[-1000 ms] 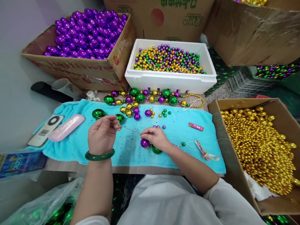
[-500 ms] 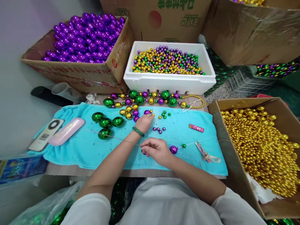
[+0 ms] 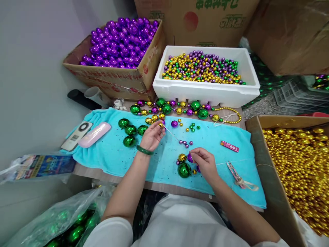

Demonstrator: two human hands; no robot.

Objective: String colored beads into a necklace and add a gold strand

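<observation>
thread (image 3: 171,133) slants down to the right between my hands, above the turquoise towel (image 3: 164,168), only partly filled by my reckoning. from the left, four large green beads (image 3: 130,130) lie loose, so those look yet to be strung. my left hand (image 3: 151,138) comes next, its fingers pinched together on the thread, with what seems a small gold bead (image 3: 160,125) at the tips; i can't tell whether it is threaded. behind, on the tabletop (image 3: 87,171), lies a long strand (image 3: 167,109) of green, gold and purple, which i'd judge complete. loose farther along are a bigger purple bead (image 3: 174,123) and little beads in gold, purple and green (image 3: 193,127). nearer me a mixed cluster (image 3: 184,170) rests by my right hand (image 3: 205,164), probably the part already strung, though my hand hides some. my right fingers pinch the thread's lower end just above it. furthest right, the snips (image 3: 235,174) lie unheld
</observation>
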